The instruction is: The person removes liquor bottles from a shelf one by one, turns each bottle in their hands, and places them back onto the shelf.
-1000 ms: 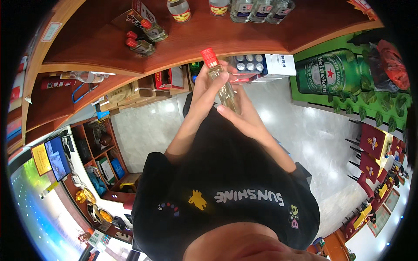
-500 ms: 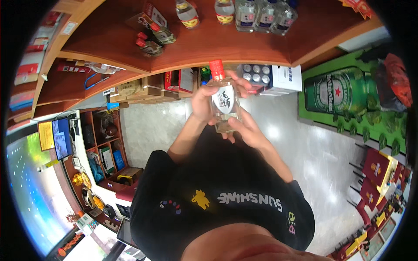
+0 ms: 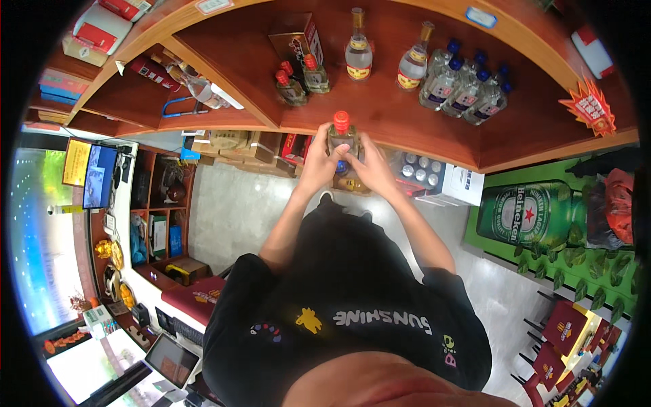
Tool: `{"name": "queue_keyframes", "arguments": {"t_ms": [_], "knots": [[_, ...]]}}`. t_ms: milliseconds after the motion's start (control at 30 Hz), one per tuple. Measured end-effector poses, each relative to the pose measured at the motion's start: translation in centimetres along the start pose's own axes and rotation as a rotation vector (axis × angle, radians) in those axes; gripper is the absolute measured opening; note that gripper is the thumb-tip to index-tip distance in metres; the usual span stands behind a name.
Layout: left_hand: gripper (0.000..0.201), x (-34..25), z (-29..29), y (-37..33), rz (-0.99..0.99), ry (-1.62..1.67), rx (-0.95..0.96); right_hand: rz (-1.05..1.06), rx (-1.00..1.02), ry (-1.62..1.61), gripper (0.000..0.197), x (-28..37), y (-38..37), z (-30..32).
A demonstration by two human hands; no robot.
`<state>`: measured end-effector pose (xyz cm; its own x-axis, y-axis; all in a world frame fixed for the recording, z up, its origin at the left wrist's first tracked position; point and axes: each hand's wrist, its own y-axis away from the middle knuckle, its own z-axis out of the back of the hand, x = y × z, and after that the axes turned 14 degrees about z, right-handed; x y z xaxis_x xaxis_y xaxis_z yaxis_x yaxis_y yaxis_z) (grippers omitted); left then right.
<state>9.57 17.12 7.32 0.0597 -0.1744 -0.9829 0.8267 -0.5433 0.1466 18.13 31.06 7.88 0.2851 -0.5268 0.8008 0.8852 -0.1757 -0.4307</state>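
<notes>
A small clear glass bottle (image 3: pixel 333 142) with a red cap is held between my two hands, cap pointing toward the shelf. My left hand (image 3: pixel 319 166) wraps its left side, and my right hand (image 3: pixel 371 167) closes on the right side, both thumbs over the near face. My fingers cover most of the body and label. The bottle is at the front edge of the wooden shelf (image 3: pixel 407 132). Further back on that shelf stand three similar red-capped bottles (image 3: pixel 316 78), beside a dark box (image 3: pixel 293 35).
Two taller clear bottles (image 3: pixel 358 57) with red-yellow labels and several blue-capped bottles (image 3: pixel 463 95) stand on the shelf. Below are cartons (image 3: pixel 261 149) and packed cans (image 3: pixel 422 169). A green panel (image 3: pixel 498 247) is at right; a counter with a screen (image 3: pixel 173 359) is at left.
The view now takes in more of the shelf. The bottle has turned from label-up to more cap-on, nearer the shelf edge. My right hand has shifted from its base to its side.
</notes>
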Motion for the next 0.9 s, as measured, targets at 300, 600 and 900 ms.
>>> {"name": "queue_keyframes", "arguments": {"t_ms": [300, 600, 900], "knots": [[0.052, 3.2, 3.7, -8.2, -0.166, -0.392, -0.227, 0.118, -0.184, 0.252, 0.041, -8.2, -7.4, -7.4], [0.071, 4.6, 6.7, -9.7, -0.150, -0.285, -0.103, 0.044, -0.219, 0.187, 0.038, -11.6, -11.3, -10.7], [0.059, 8.3, 8.1, -10.1, -0.190, -0.228, 0.048, -0.013, -0.228, 0.426, 0.042, -13.4, -12.3, -12.0]]}}
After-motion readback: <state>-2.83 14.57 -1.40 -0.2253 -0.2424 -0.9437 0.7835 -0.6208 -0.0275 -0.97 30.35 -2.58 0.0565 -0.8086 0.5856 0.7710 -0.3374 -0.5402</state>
